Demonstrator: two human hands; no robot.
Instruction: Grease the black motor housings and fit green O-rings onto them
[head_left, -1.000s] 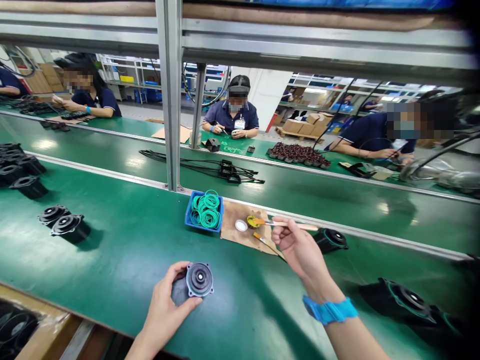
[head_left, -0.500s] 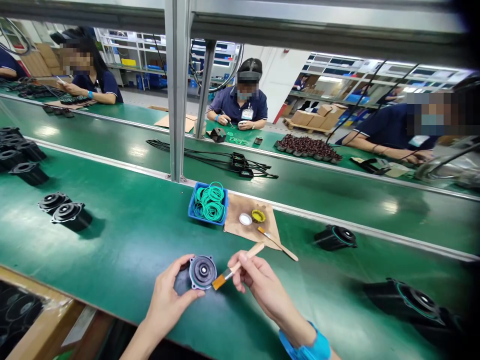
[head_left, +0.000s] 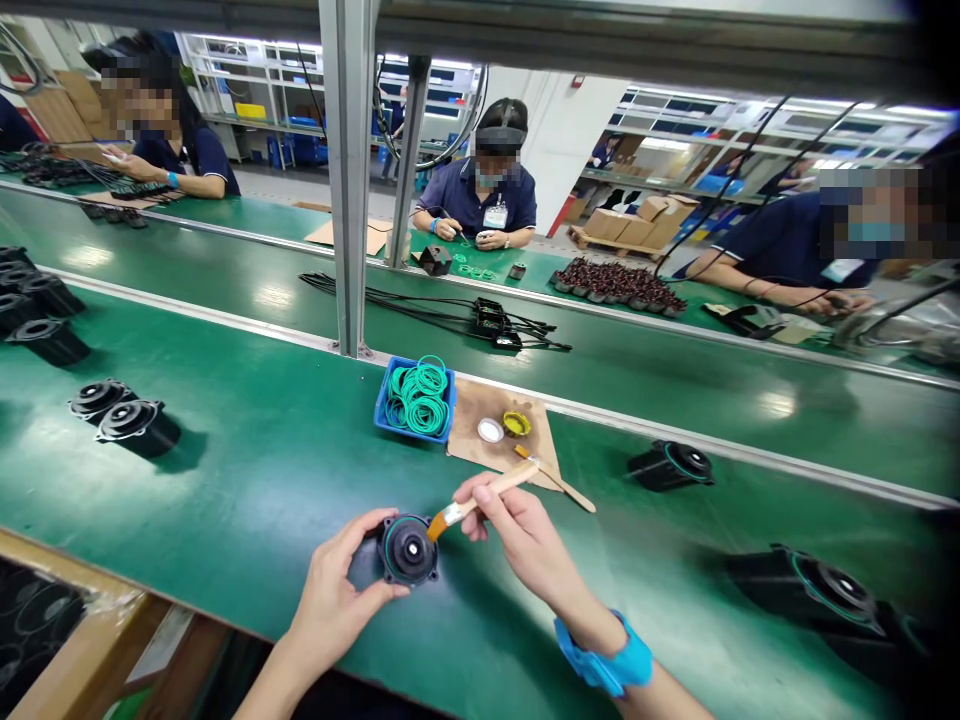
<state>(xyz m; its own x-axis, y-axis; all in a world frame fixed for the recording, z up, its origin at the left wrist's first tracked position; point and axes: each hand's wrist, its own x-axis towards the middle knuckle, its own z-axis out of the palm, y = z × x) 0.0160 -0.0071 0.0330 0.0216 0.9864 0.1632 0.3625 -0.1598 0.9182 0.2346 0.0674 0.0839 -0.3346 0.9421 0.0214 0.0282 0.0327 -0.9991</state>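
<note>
A round black motor housing (head_left: 410, 562) with a green ring around its top stands on the green bench, its top facing me. My left hand (head_left: 345, 570) grips it from the left, thumb at the near side and fingers at the far side. In my right hand (head_left: 506, 515) is a flat paintbrush (head_left: 491, 490), pinched by its wooden handle. The orange bristles touch, or nearly touch, the right part of the housing's rim. A blue wristband (head_left: 606, 655) circles my right wrist.
Beyond my hands stand a blue tray (head_left: 409, 434) of green rings and a cardboard sheet (head_left: 466, 452) with a white lid, a yellow cap and a second brush (head_left: 559, 480). More housings (head_left: 139, 428) stand left and right. A metal post (head_left: 351, 200) rises behind; several co-workers sit across.
The brush has moved from the lower right of the housing up along its right rim. The housing has turned slightly in my left hand, and its green ring shows more clearly.
</note>
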